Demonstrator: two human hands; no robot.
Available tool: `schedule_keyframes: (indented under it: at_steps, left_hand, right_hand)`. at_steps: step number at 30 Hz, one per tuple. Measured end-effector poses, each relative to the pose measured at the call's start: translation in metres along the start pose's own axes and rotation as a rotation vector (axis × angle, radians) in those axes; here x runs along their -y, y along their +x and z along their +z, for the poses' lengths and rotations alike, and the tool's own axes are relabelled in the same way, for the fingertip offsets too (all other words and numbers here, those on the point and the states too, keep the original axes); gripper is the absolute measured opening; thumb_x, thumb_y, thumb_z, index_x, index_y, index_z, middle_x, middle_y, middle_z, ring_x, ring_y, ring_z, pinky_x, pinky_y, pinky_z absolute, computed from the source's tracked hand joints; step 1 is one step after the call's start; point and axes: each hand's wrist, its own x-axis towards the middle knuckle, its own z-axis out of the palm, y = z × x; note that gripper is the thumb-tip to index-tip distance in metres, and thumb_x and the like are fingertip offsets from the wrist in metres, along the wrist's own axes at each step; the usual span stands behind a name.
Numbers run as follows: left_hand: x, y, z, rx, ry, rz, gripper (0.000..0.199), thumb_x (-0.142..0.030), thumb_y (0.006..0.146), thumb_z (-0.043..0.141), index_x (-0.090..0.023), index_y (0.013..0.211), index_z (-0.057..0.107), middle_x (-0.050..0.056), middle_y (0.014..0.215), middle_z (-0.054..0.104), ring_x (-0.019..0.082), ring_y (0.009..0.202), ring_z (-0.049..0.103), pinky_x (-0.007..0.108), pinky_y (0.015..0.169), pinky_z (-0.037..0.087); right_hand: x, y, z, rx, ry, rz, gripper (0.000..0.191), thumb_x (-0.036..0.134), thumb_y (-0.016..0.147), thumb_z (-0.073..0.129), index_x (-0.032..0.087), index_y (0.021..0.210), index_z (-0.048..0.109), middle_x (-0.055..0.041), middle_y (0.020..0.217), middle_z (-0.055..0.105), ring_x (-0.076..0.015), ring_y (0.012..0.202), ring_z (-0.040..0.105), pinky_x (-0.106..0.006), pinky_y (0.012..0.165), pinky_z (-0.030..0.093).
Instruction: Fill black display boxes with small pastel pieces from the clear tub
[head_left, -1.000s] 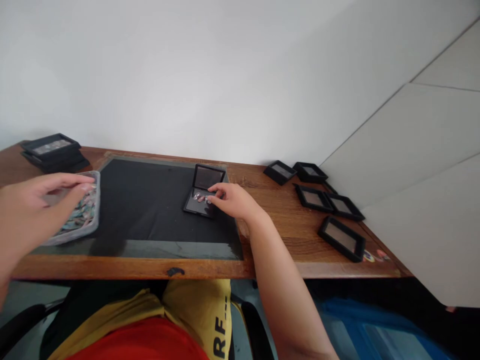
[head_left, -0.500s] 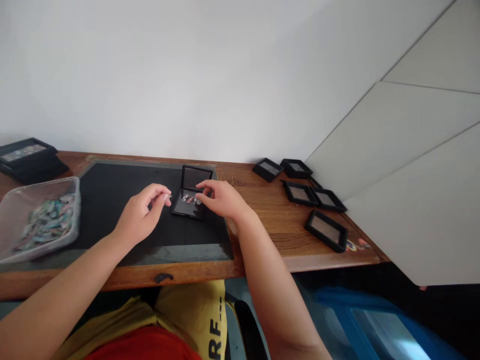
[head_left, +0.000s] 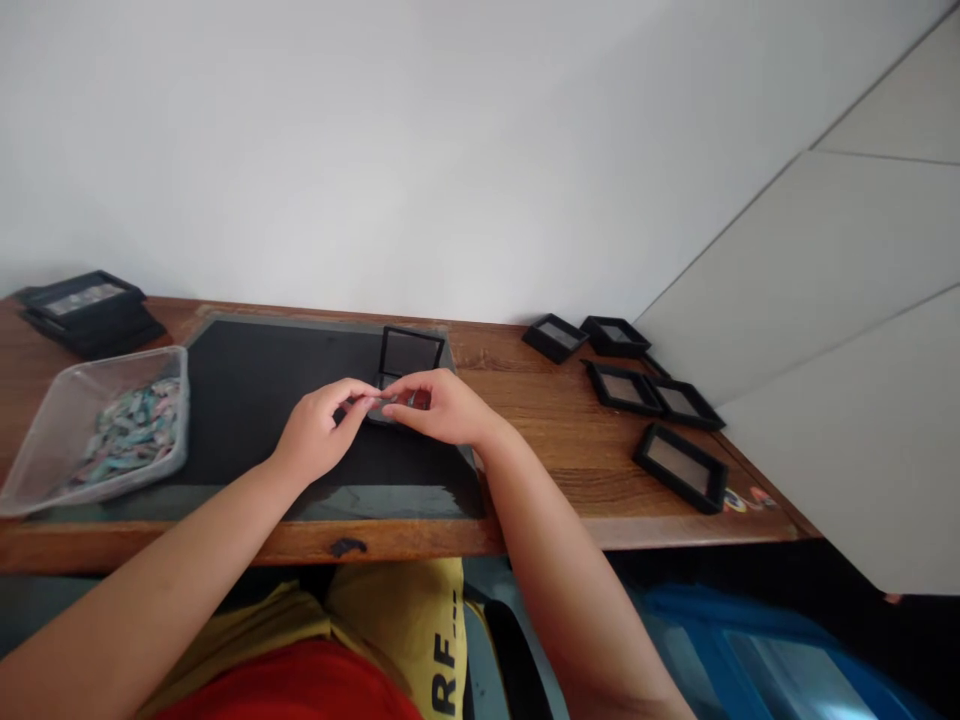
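My left hand (head_left: pixel 326 425) pinches with thumb and forefinger over the left side of a small black case (head_left: pixel 384 352), whose lid stands raised at the back. What it pinches is too small and too covered to make out now. From the right, my right hand (head_left: pixel 444 405) brings its bent forefinger and thumb to the left fingertips, and the hands touch there. Small shiny pieces (head_left: pixel 420 399) show in the case behind the right fingers. The rest of the case's base is hidden by both hands.
A clear plastic tub (head_left: pixel 180 440) of multicoloured pieces (head_left: pixel 139 425) is on the left. Behind it black cases (head_left: pixel 94 310) are stacked. Several black framed cases (head_left: pixel 681 466) lie along the right. A black mat (head_left: pixel 262 400) covers part of the wooden table (head_left: pixel 540 440).
My left hand has moved right, until its fingertips meet those of my right hand over the case. A small shiny piece showed in its pinch earlier. The view has shifted slightly left.
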Motion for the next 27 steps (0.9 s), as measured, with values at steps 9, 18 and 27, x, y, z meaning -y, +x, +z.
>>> schedule_keyframes:
  at_steps: [9, 18, 27]
  left_hand:
    - [0.002, 0.002, 0.0, -0.007, -0.039, 0.013, 0.023, -0.037, 0.098, 0.062, -0.025, 0.101, 0.081, 0.006, 0.103, 0.084, 0.021, 0.086, 0.076, 0.033, 0.079, 0.061]
    - [0.003, 0.003, 0.001, -0.025, -0.108, 0.0, 0.019, -0.036, 0.094, 0.067, -0.026, 0.098, 0.083, 0.003, 0.095, 0.084, 0.017, 0.074, 0.073, 0.028, 0.07, 0.059]
    - [0.003, 0.004, 0.003, -0.07, -0.194, -0.021, 0.016, -0.035, 0.093, 0.069, -0.025, 0.095, 0.082, 0.003, 0.095, 0.083, 0.016, 0.079, 0.075, 0.024, 0.069, 0.059]
  right_hand:
    - [-0.011, 0.006, 0.004, 0.034, 0.13, 0.013, 0.024, 0.039, 0.09, 0.075, 0.019, 0.099, 0.085, -0.004, 0.085, 0.081, -0.0148, 0.07, 0.064, -0.027, 0.066, 0.048]
    - [-0.011, 0.007, 0.005, 0.057, 0.282, 0.013, 0.031, 0.046, 0.081, 0.085, 0.018, 0.092, 0.084, -0.0054, 0.084, 0.081, -0.0175, 0.075, 0.069, -0.029, 0.07, 0.053]
    - [-0.016, 0.008, 0.008, 0.023, 0.319, -0.009, 0.029, 0.042, 0.082, 0.083, 0.016, 0.093, 0.083, -0.0053, 0.082, 0.08, -0.0135, 0.068, 0.064, -0.029, 0.068, 0.051]
